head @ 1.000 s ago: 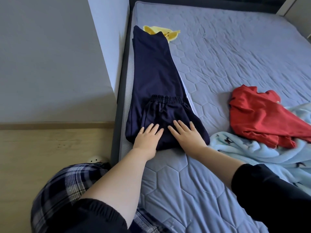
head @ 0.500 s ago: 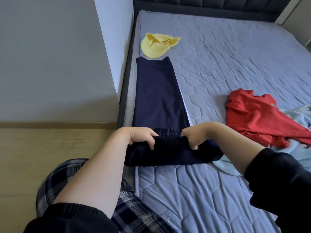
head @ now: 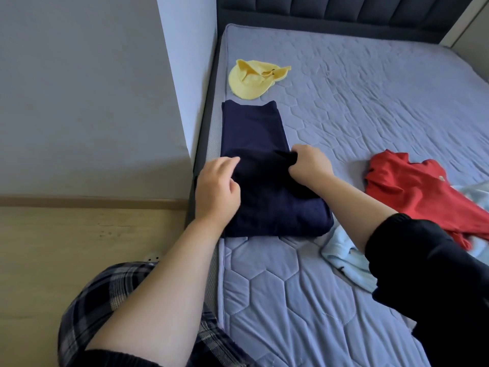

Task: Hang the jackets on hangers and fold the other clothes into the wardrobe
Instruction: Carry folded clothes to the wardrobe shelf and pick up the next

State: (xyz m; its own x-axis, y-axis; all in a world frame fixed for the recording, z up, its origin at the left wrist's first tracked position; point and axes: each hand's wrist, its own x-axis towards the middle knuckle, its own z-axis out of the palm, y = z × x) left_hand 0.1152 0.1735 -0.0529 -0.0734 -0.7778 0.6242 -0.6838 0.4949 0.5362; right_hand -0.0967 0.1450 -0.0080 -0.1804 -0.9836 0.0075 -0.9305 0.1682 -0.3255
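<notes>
Navy trousers [head: 264,202] half-folded on the mattress [head: 370,115] — both hands on them.
Right hand [head: 309,165] pinches the fold's edge; left hand [head: 218,186] rests loosely on the cloth.

Noted plain navy trousers [head: 254,128], a pale yellow hat [head: 250,83], a red shirt [head: 412,186], a light blue blanket [head: 344,258], a hexagon-quilted lilac-grey mattress [head: 370,88], a dark plaid pyjama leg [head: 105,295], a black sleeve [head: 428,274].

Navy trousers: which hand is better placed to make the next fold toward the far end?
Right, likely: the right hand pinches the navy trousers at the folded edge, ready to lift. The left hand lies on the left edge, its grip unclear.
</notes>
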